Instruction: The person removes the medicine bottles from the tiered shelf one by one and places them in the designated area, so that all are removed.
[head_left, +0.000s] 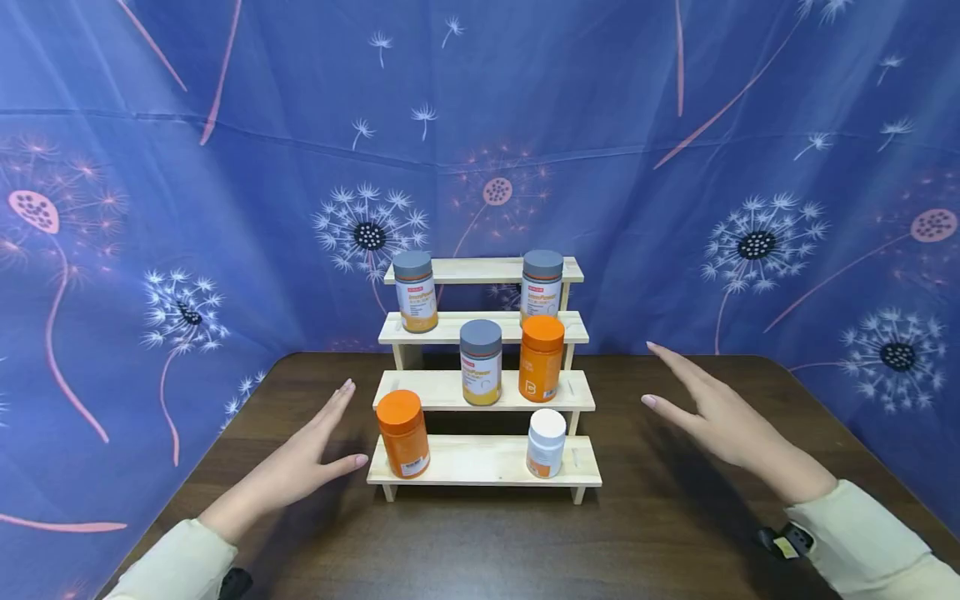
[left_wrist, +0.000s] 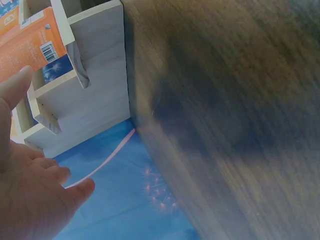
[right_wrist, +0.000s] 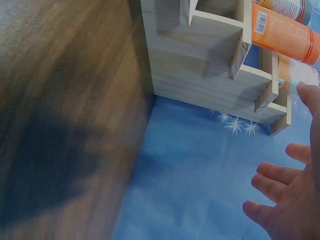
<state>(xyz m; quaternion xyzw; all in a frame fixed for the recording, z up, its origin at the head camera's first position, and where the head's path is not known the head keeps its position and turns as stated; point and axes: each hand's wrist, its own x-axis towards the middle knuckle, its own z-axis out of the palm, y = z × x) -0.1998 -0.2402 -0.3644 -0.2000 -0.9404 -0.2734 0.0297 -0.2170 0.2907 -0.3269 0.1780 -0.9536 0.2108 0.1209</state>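
Note:
A stepped wooden rack (head_left: 472, 461) carries several bottles. On its lowest step stand an orange bottle (head_left: 403, 435) at the left and a small white bottle (head_left: 546, 444) at the right. One step up are a grey-capped bottle (head_left: 481, 363) and another orange bottle (head_left: 541, 360). Two more grey-capped bottles, one at the left (head_left: 416, 292) and one at the right (head_left: 541, 287), stand higher. My left hand (head_left: 296, 462) hovers left of the rack, fingers extended, touching nothing. To the rack's right, my right hand (head_left: 723, 412) is held with fingers spread and holds nothing.
The rack stands on a dark brown wooden table (head_left: 480, 550). Behind and beside it hangs a blue cloth (head_left: 600, 208) printed with dandelions. Both hands cast shadows on the tabletop.

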